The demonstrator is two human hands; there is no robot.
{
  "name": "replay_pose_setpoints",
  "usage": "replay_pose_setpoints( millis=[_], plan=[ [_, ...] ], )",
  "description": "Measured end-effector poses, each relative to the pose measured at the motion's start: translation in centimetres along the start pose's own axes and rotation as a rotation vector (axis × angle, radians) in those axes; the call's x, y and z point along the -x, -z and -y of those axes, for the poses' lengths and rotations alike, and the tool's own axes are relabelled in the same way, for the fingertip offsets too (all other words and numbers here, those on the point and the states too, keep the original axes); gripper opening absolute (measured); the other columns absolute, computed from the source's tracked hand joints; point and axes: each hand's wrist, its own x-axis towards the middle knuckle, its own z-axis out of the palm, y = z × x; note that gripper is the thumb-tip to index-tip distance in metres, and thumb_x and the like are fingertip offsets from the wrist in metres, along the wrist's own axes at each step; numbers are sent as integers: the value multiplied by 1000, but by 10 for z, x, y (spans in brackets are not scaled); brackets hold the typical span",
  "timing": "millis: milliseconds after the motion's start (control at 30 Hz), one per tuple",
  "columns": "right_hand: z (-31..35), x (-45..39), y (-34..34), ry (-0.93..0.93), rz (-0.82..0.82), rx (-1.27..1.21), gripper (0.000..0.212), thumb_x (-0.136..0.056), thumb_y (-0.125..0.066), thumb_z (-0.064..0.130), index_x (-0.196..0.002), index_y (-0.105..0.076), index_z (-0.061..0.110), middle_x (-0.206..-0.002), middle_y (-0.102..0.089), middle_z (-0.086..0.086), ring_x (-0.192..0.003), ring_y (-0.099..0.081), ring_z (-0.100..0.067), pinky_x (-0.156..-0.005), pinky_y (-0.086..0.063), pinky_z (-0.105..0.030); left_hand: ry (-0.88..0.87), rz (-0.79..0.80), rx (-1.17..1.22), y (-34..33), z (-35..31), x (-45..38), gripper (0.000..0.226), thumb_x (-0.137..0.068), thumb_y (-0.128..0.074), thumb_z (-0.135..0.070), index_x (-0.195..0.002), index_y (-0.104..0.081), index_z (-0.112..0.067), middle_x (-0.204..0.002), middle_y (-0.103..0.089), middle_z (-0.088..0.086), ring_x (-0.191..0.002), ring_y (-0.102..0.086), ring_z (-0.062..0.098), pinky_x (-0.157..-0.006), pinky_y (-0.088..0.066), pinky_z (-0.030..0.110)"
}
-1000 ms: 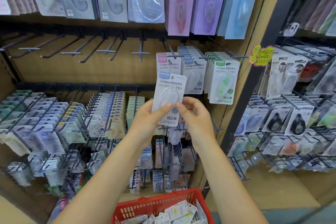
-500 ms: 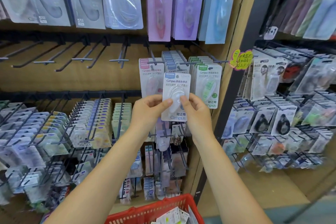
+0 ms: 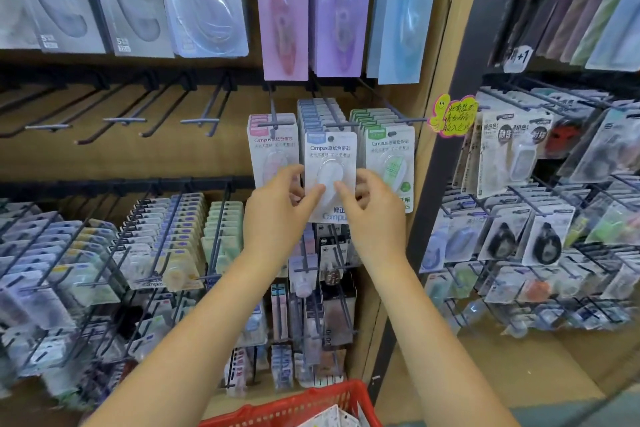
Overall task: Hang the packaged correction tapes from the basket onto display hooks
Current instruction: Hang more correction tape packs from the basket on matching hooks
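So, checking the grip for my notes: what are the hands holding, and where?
Both hands, left and right, pinch the blue-labelled correction tape pack by its lower side edges.

A wooden back panel (image 3: 104, 156) carries rails of black display hooks (image 3: 199, 111). Several upper-left hooks hang bare; three at centre hold stacks of Campus correction tape packs (image 3: 389, 152), pink, blue and green. Lower hooks (image 3: 156, 218) are crowded with small packs.
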Motion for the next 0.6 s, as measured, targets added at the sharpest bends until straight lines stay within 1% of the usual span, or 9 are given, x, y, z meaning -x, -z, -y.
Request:
replay_pose_setpoints(
  millis=[67, 100, 133, 167, 233, 300, 367, 500, 600],
  plan=[
    [-9, 3, 4, 231, -180, 272, 25, -99, -62, 33, -113, -68, 12, -92, -68, -1, -77, -63, -19, -62, -49, -32, -278, -103, -172, -3, 6, 0, 45, -92, -73, -35, -127, -62, -10, -98, -67, 8, -78, -65, 26, -63, -57, 42],
    [-16, 3, 5, 355, -297, 364, 23, -98, -63, 28, -109, -69, 9, -93, -68, -5, -78, -63, -22, -60, -49, -33, -421, -151, -225, -6, 10, -2, 43, -91, -73, -31, -126, -61, -8, -102, -64, 13, -82, -63, 29, -62, -57, 44],
    [-22, 1, 6, 447, -390, 429, 21, -96, -64, 23, -107, -70, 7, -95, -67, -9, -82, -63, -25, -63, -50, -35, -543, -191, -275, -9, 15, -6, 42, -91, -73, -28, -125, -60, -8, -109, -61, 17, -90, -61, 32, -69, -56, 45],
    [-27, -3, 8, 493, -433, 477, 21, -96, -64, 20, -110, -70, 6, -102, -66, -13, -91, -62, -29, -71, -51, -39, -641, -207, -327, -13, 19, -10, 41, -92, -72, -26, -127, -59, -9, -119, -59, 20, -101, -59, 34, -80, -55, 46],
    [-37, -13, 9, 482, -366, 549, 34, -98, -59, 22, -128, -65, 7, -126, -59, -22, -117, -55, -38, -93, -47, -47, -758, -207, -457, -21, 24, -19, 40, -97, -66, -28, -133, -62, -11, -139, -56, 22, -125, -53, 39, -102, -46, 52],
    [-43, -22, 8, 427, -238, 577, 46, -102, -50, 29, -144, -54, 12, -147, -45, -26, -139, -39, -43, -111, -38, -53, -736, -165, -591, -29, 28, -24, 46, -101, -56, -35, -142, -60, -14, -152, -49, 23, -143, -43, 42, -117, -33, 56],
    [-48, -27, 7, 395, -142, 546, 51, -105, -42, 36, -151, -47, 15, -157, -33, -25, -148, -27, -41, -120, -29, -54, -693, -130, -716, -34, 31, -25, 54, -102, -49, -39, -152, -51, -18, -161, -39, 23, -150, -34, 43, -122, -24, 57],
    [-53, -40, 6, 357, -33, 414, 56, -106, -32, 44, -155, -42, 20, -165, -23, -18, -154, -17, -34, -125, -21, -49, -702, -131, -791, -36, 37, -35, 59, -105, -44, -45, -160, -37, -23, -166, -30, 20, -153, -28, 42, -123, -20, 60],
    [-52, -49, 4, 306, 27, 374, 59, -104, -29, 50, -158, -37, 27, -167, -20, -14, -154, -14, -31, -125, -17, -45, -707, -116, -804, -36, 41, -42, 61, -107, -41, -51, -162, -31, -26, -167, -29, 18, -154, -28, 41, -123, -21, 62]
  ],
)
